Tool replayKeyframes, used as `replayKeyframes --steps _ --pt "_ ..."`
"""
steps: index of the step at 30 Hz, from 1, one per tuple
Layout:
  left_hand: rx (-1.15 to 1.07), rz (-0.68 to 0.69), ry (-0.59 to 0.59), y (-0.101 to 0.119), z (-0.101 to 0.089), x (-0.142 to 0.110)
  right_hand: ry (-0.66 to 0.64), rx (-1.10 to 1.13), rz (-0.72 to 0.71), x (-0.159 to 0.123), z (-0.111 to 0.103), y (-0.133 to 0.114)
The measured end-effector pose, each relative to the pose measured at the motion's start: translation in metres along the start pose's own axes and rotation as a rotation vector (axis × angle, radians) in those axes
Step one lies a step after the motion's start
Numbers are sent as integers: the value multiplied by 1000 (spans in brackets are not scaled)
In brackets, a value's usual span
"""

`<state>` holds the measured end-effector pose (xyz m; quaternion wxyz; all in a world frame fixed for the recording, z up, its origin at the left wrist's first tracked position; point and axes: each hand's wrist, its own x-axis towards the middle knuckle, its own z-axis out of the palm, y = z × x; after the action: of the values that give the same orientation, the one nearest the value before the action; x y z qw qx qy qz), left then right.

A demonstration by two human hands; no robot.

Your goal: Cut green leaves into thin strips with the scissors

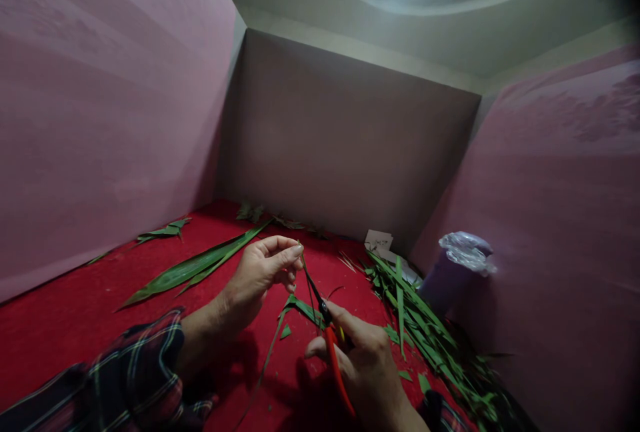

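Observation:
My left hand (254, 273) is raised over the red cloth, thumb and forefinger pinched on the end of a thin green leaf strip (301, 249). My right hand (369, 355) grips scissors (336, 367) with red handles and dark blades. The blades point up and touch or nearly touch the strip just below my left fingertips; whether they are closed on it is unclear. Between and below the hands is a folded green leaf piece (304, 309), partly behind the scissors. A long thin strip (271, 356) trails from it toward the front.
Long green leaves (193, 269) lie at left, a folded leaf piece (167, 231) beyond them. A heap of cut leaves (425, 325) runs along the right, beside a purple container (445, 279) topped with clear plastic. A white card (379, 241) stands behind. Pink walls (125, 119) enclose the red cloth (165, 262).

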<state>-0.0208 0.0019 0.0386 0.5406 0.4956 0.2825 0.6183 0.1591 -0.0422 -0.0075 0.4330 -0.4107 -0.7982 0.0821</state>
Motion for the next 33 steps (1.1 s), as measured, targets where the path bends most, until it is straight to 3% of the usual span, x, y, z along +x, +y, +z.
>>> replayKeyframes --steps 14,33 --pt "2 -10 -4 -1 -1 1 -35 51 83 0 -1 -6" --pt "-42 -72 -46 -5 2 -4 2 24 43 1 0 -4"
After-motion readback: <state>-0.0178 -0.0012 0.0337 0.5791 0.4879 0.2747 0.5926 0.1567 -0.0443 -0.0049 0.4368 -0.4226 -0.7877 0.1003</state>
